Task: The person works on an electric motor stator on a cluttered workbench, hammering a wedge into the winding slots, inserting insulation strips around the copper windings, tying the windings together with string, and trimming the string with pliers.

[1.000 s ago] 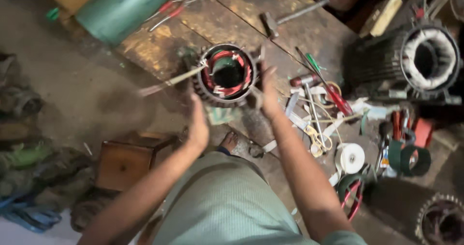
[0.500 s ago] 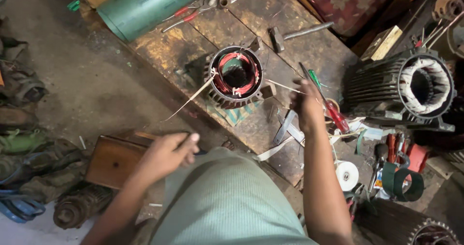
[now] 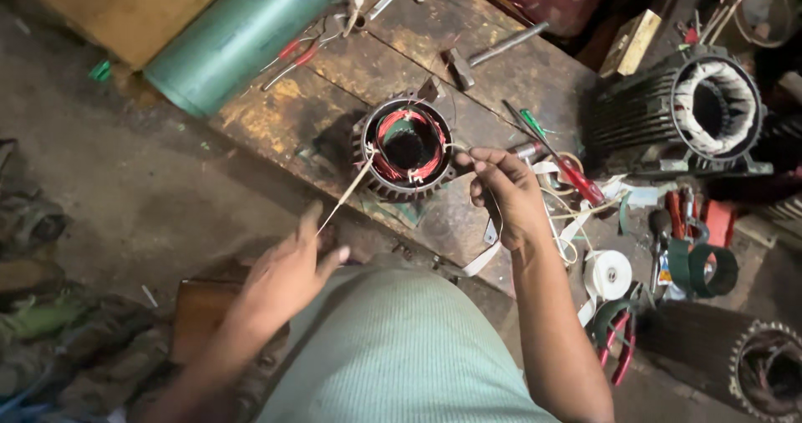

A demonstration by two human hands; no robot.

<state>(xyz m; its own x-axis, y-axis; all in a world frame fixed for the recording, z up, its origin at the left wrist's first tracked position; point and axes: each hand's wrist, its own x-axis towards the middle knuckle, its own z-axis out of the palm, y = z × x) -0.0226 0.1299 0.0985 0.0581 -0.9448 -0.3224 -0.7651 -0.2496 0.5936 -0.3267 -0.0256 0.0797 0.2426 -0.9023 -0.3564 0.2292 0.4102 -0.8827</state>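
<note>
A worn wooden desk [image 3: 468, 64] runs slantwise over a bare concrete floor [image 3: 125, 181], its near edge just beyond the person's lap. Nearest, the left hand [image 3: 288, 273] hangs off that edge over open floor, arm bent, fingers [image 3: 311, 221] pinched on a thin pale strip [image 3: 344, 196] that slants up into the stator [image 3: 407, 146]. The right hand [image 3: 505, 193] reaches from a straight forearm, fingertips nipping a fine wire at the stator's rim — just beside its red copper windings. Right of those fingers lie crowded tools: white tape roll [image 3: 608, 274], red-handled screwdriver [image 3: 576, 177]. Farther off, a green tube [image 3: 242, 35] and a large finned motor housing [image 3: 681, 110].
</note>
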